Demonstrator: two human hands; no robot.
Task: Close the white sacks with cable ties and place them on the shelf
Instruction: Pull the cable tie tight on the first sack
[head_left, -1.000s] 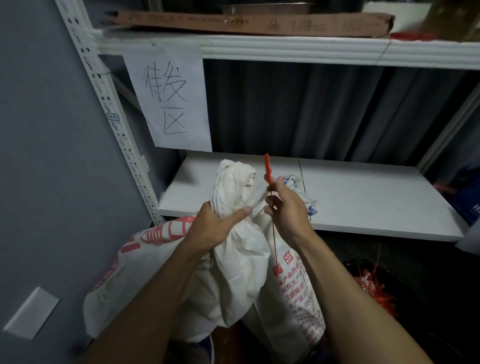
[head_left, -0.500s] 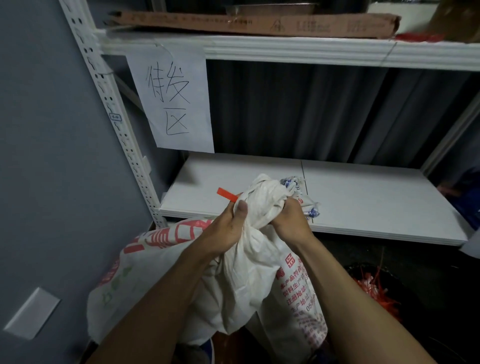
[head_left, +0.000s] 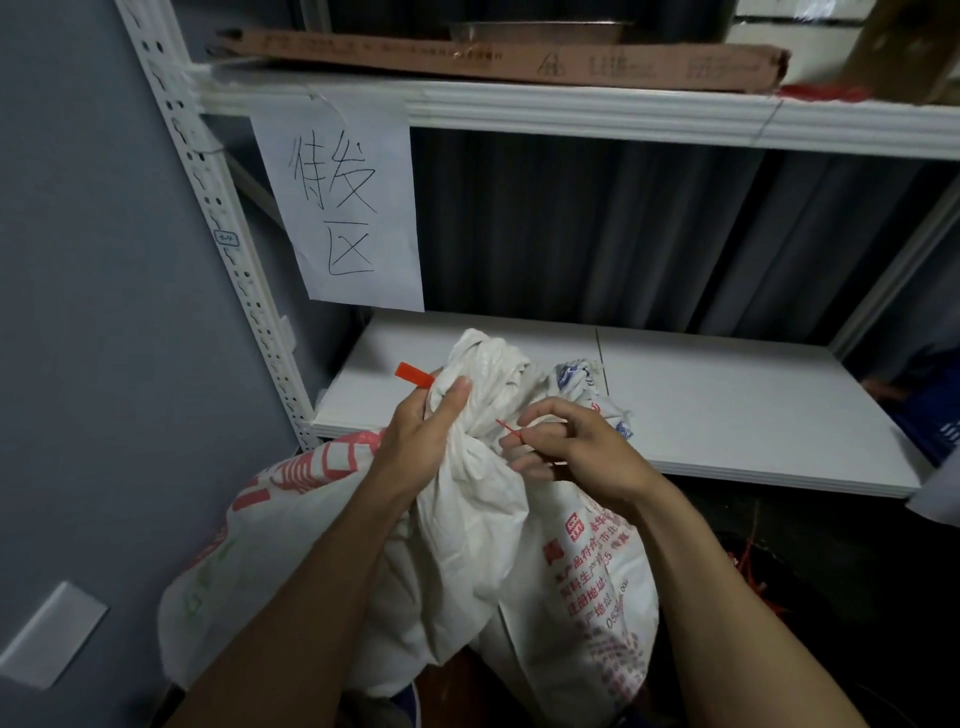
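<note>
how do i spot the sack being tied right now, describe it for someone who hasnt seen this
Look in front of the white lower shelf board, where sacks stand bunched together. It is the middle sack, its gathered neck gripped by the left hand while the right hand pinches the red cable tie. Its neighbours carry red print; it is plain white.

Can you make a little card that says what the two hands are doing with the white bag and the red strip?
left hand: grips the bunched neck of the white sack
right hand: pinches the thin tail of the red cable tie
tie's flat end: sticks out beside the left thumb
tie closed: not yet, tail and flat end are apart
sack's place: in front of the lower shelf, not on it
above the shelf: a handwritten paper sign
</note>
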